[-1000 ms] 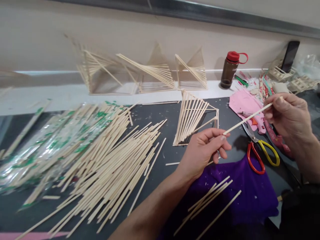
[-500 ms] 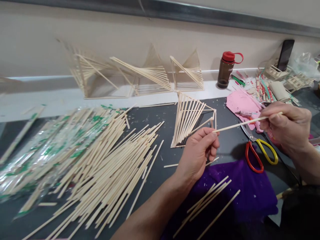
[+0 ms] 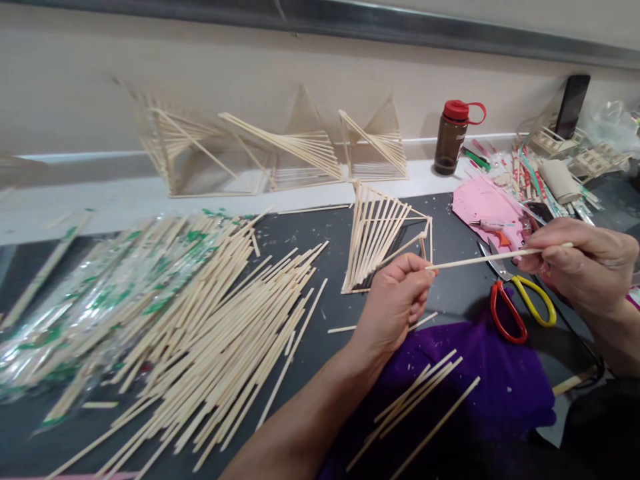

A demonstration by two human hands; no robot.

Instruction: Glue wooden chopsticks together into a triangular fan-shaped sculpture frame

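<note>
Wooden stick (image 3: pixel 480 258) is what we see held level between both hands, above the dark counter (image 3: pixel 330 313). Our left hand (image 3: pixel 395 303) pinches its near end between thumb and fingertips, the other fingers curled in. Our right hand (image 3: pixel 583 263) is closed around the far end, with a short tip of the stick poking out past the knuckles.

Just below the stick lie scissors (image 3: pixel 520 300) with one red and one yellow handle, blades pointing away from us. Behind the left hand stands a small frame of glued sticks (image 3: pixel 380 237), fanned and tilted. Under the left forearm we see a purple cloth (image 3: pixel 500 387) with a few loose sticks (image 3: pixel 425 393) lying on it.

To the left, a big heap of sticks (image 3: pixel 225 333) spreads over the counter, partly on top of clear wrappers with green print (image 3: pixel 100 293). Along the wall on a white ledge stand three larger stick frames (image 3: pixel 280 150). A brown bottle with a red cap (image 3: pixel 453 138) stands to their right, upright. A pink sheet (image 3: pixel 483 203) lies near the right hand, with small clutter beyond it that we cannot make out well.
</note>
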